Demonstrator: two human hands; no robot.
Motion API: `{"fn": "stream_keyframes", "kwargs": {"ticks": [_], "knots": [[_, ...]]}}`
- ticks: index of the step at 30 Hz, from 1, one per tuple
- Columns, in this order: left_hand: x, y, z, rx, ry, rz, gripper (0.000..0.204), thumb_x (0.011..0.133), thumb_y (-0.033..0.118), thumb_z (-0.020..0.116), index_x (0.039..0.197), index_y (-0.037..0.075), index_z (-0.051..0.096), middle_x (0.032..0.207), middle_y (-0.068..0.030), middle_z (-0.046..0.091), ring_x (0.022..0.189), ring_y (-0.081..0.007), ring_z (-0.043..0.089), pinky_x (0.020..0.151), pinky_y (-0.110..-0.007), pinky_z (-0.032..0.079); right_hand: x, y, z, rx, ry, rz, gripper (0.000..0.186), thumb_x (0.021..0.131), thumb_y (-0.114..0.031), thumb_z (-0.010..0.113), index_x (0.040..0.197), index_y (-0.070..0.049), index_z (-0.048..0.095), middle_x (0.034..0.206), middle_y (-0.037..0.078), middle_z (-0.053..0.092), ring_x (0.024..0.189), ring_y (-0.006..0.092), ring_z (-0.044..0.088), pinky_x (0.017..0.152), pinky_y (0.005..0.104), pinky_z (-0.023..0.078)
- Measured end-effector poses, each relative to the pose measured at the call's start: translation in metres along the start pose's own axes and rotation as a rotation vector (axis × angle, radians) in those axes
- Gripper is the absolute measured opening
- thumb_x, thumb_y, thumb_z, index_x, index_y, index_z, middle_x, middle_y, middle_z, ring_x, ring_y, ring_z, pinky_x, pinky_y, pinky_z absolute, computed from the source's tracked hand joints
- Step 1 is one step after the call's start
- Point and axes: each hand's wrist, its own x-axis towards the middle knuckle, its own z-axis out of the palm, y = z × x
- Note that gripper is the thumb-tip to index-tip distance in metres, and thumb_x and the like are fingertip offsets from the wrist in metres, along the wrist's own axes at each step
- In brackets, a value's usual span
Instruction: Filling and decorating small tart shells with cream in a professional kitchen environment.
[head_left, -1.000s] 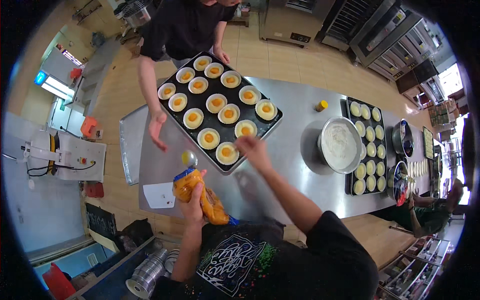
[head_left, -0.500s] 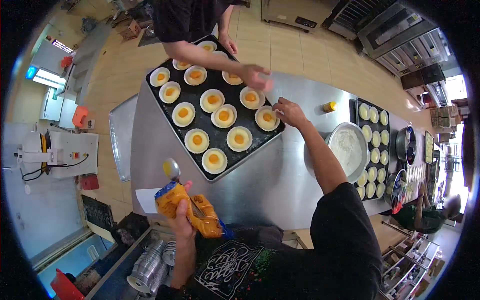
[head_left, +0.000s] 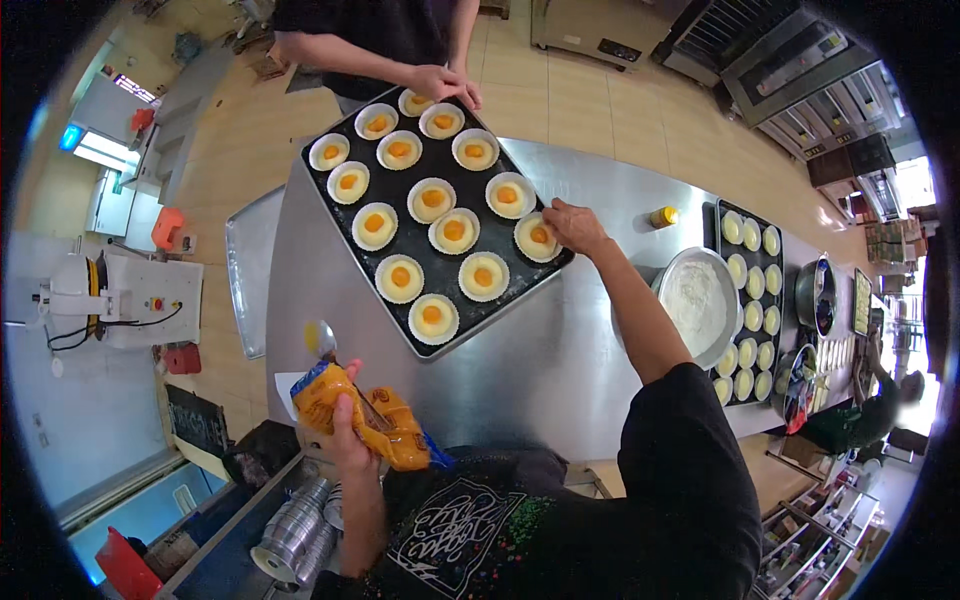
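Observation:
My left hand (head_left: 347, 435) grips an orange plastic pouch (head_left: 385, 420) with blue ends; a spoon (head_left: 322, 340) sticks up beside its top, seemingly held with it. My right hand (head_left: 572, 225) is closed at the right edge of a black baking tray (head_left: 391, 314), beside a paper cup (head_left: 530, 240) of pale batter with an orange centre. Several such cups sit on the tray. At the tray's far edge, a person in a dark top has their hands (head_left: 435, 82) together.
On the steel table (head_left: 490, 390) are a flour bowl (head_left: 692, 305), a yellow-lidded jar (head_left: 663, 217), a second tray (head_left: 755, 400) of pale cups and metal bowls (head_left: 818, 300). An aluminium tray (head_left: 250, 270) lies left. A co-worker (head_left: 860, 420) works at far right. Ovens (head_left: 800, 90) stand behind.
My right hand has moved up and right from the near cups to the tray's right edge. The other person's reaching hand has drawn back to the far edge. The pouch has shifted left.

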Motion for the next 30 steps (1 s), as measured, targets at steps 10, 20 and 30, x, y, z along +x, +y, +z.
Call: {"fn": "stream_keyframes", "kwargs": {"ticks": [10,20,30], "knots": [[-0.017,0.017,0.029,0.056,-0.029,-0.001,0.045,0.1,0.016,0.058,0.142,0.0,0.052,0.137,-0.0195,0.064,0.12,-0.0233,0.063,0.11,-0.033,0.044,-0.125,-0.106,-0.136,0.716,0.516,0.551,0.012,0.089,-0.006,0.067,0.1,-0.003,0.069,0.076,0.003,0.061,0.064,0.0156,0.053,0.061,0.0301,0.047],[-0.073,0.018,0.075,0.067,-0.36,-0.133,0.039,0.094,0.007,0.067,0.132,-0.002,0.063,0.13,-0.0163,0.07,0.108,-0.0204,0.069,0.096,-0.029,0.055,-0.218,-0.325,-0.206,1.787,0.099,0.342,0.021,0.105,-0.01,0.056,0.114,0.002,0.071,0.104,0.011,0.072,0.089,0.0178,0.067,0.075,0.0265,0.052],[-0.132,-0.006,0.092,0.071,-0.619,-0.215,0.041,0.091,0.003,0.07,0.13,-0.001,0.064,0.126,-0.0123,0.072,0.094,-0.0161,0.069,0.08,-0.027,0.058,-0.289,-0.323,-0.198,1.74,0.173,0.287,0.014,0.101,-0.005,0.06,0.111,0.001,0.068,0.092,0.005,0.069,0.077,0.011,0.061,0.07,0.023,0.05]]}}
